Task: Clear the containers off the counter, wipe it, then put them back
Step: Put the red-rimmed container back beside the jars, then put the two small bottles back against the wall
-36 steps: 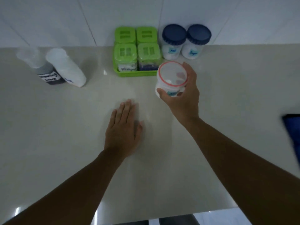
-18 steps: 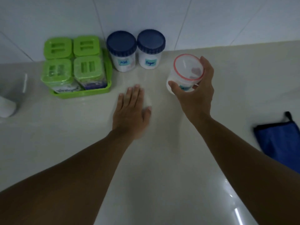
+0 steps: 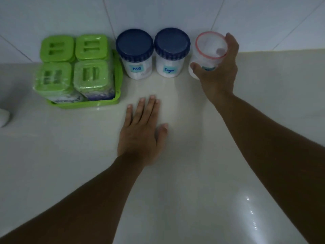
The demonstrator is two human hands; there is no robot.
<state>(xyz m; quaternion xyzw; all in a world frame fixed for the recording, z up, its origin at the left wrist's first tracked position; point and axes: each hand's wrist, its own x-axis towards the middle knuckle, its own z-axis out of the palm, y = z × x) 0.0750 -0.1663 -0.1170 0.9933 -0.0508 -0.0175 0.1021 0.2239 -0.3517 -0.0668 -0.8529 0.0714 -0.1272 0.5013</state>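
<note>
So the right hand (image 3: 218, 73) is wrapped around a clear plastic jar with a red-rimmed lid (image 3: 210, 50), thumb on the near side and fingers curled round the far right side, a firm hold on the jar. The jar sits right at the back of the counter (image 3: 193, 173) by the tiled wall (image 3: 175, 13), just beside the "Sugar" jar (image 3: 171, 53); honestly can't tell if its base is touching the counter or a hair above it, the hand covers that bit. There's a small blue label low on it, but it's half hidden so I can't read it. Left of the Sugar jar is its twin marked "MSG" (image 3: 134, 54), both white-filled with dark blue screw lids, standing upright and nearly touching each other. Further left is a green tray (image 3: 117, 95) holding four square tubs with green lids (image 3: 73, 64), two by two, the front pair look wrapped in clear film. The left hand (image 3: 140, 132) is lying flat, palm down, on the bare counter in front of the MSG and Sugar jars, fingers spread a little and holding nothing. At the far left edge something white and rounded (image 3: 3, 118) just pokes into view, can't say what it is.
</note>
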